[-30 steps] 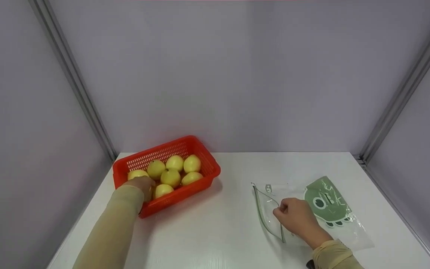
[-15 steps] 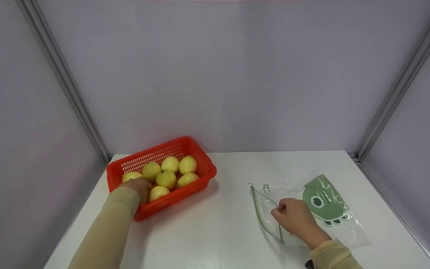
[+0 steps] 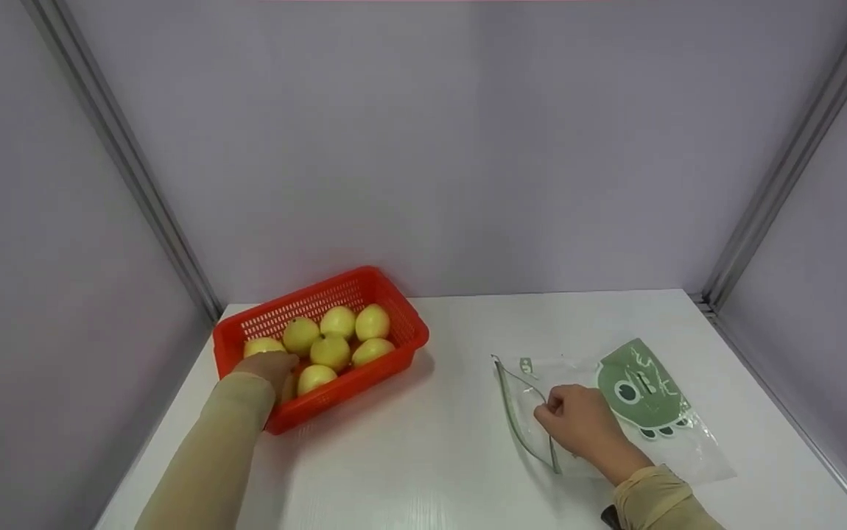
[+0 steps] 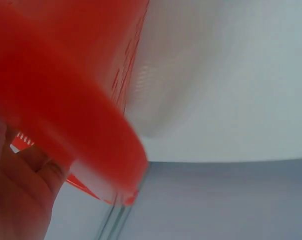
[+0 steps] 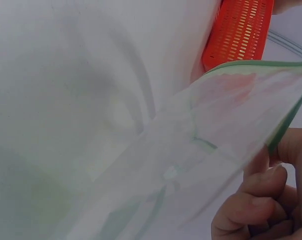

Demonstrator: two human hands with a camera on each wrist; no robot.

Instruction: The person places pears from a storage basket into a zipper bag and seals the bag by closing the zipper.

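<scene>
My left hand [image 3: 272, 366] reaches into the near left corner of a red plastic basket [image 3: 350, 386], over a yellow-green pear [image 3: 289, 388] that shows just under it. In the left wrist view the basket rim [image 4: 91, 120] covers part of this hand [image 4: 26, 185], and I cannot tell if its fingers grip the pear. My right hand [image 3: 582, 423] pinches the mouth edge of a clear plastic zip bag [image 3: 689, 460], which lies flat on the table with its green-edged mouth held apart, facing left. A green cartoon face [image 3: 641, 394] is printed on the bag.
Several other round yellow-green pears [image 3: 330, 352] lie in the basket. The white table [image 3: 394, 471] stretches between basket and bag. Grey walls [image 3: 453, 147] stand behind and at both sides, with metal corner posts [image 3: 799, 147].
The head view has shifted slightly. My left hand stays in the basket corner, and my right hand keeps its pinch on the bag's mouth.
</scene>
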